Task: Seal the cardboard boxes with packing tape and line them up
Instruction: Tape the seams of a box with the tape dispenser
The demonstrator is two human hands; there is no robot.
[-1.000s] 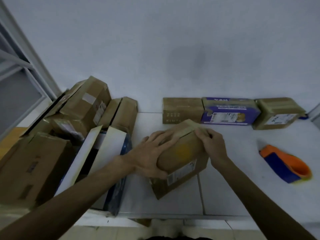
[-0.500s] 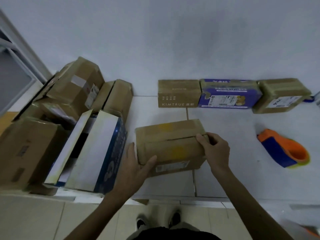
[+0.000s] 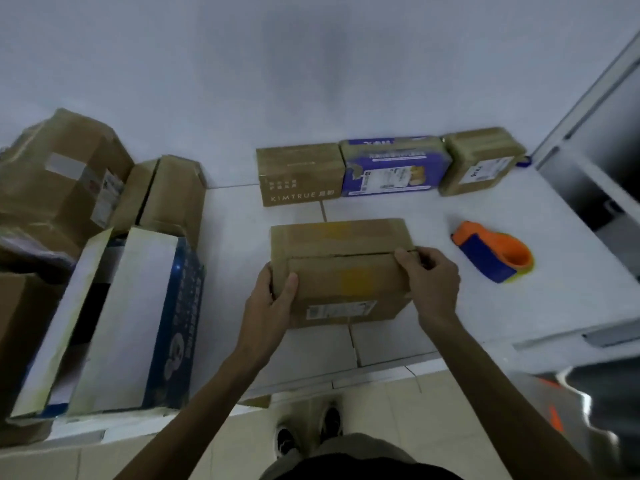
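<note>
A brown cardboard box (image 3: 341, 268) lies on the white tiled counter (image 3: 485, 306), its two top flaps meeting along a seam. My left hand (image 3: 273, 299) grips its left end, thumb on top. My right hand (image 3: 427, 282) holds the right end, fingertips at the seam. An orange and blue tape dispenser (image 3: 495, 254) lies to the right, apart from both hands. Along the wall stand three boxes in a row: a brown KIMTRUE box (image 3: 299, 174), a purple box (image 3: 394, 168) and a taped brown box (image 3: 481, 161).
A pile of cardboard boxes (image 3: 65, 188) fills the left side, with an open blue and white box (image 3: 128, 320) in front. The counter's front edge runs just below the held box. A grey frame (image 3: 588, 133) rises at the right. My shoes (image 3: 308, 434) show on the floor.
The box has been turned from tilted to lying flat and square on the counter. My left hand moved from its top to its left end; my right hand stays at the right end.
</note>
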